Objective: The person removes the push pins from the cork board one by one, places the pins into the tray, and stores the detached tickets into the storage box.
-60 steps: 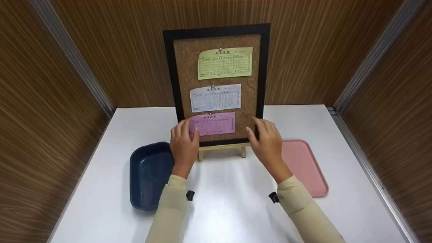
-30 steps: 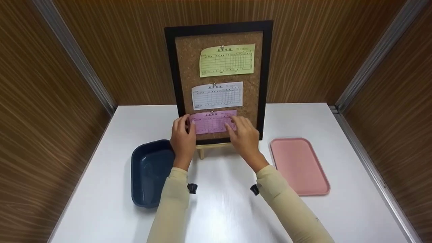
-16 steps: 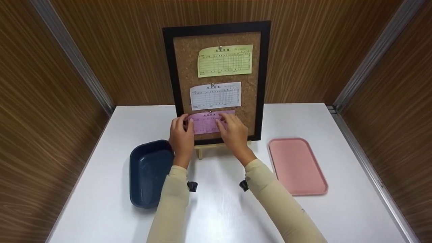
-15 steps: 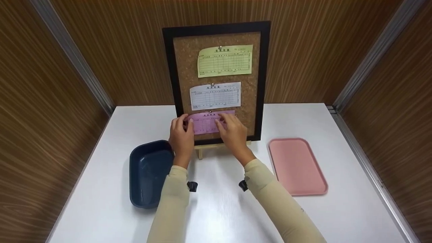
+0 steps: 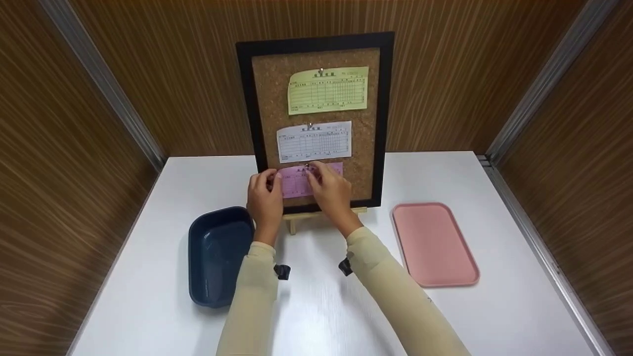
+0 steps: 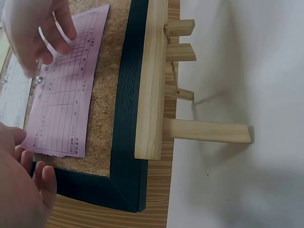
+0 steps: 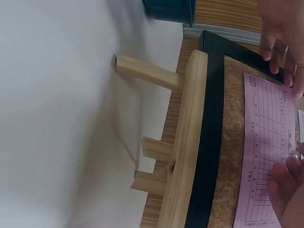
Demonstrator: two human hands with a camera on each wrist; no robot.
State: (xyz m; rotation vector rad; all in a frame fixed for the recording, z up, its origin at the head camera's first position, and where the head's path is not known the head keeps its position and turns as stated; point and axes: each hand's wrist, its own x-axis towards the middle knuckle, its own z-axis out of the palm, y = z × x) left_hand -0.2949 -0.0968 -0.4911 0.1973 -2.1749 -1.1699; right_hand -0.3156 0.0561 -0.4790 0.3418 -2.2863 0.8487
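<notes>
A pink slip (image 5: 295, 183) hangs low on a black-framed corkboard (image 5: 363, 168), held by a metal pushpin (image 6: 39, 80) at its top edge. My left hand (image 5: 265, 200) is at the slip's left edge; its thumb lies on the paper and its fingers curl by the edge, beside the frame. My right hand (image 5: 332, 192) is in front of the slip, fingers bent loosely, thumb and forefinger close to the pushpin. In the right wrist view the pushpin still shows beside the fingertips. The right hand covers part of the slip in the head view.
Above hang a white slip (image 5: 314, 142) and a yellow slip (image 5: 328, 91), each pinned. A wooden easel (image 6: 152, 85) supports the board. On the white table (image 5: 316, 306) a dark blue tub (image 5: 194, 262) stands left and a pink tray (image 5: 435, 242) lies right. Wood-grain walls enclose three sides.
My right hand has moved left from the board's right edge, across the pink slip, to the pushpin. The left hand has stayed near the slip's left edge.
</notes>
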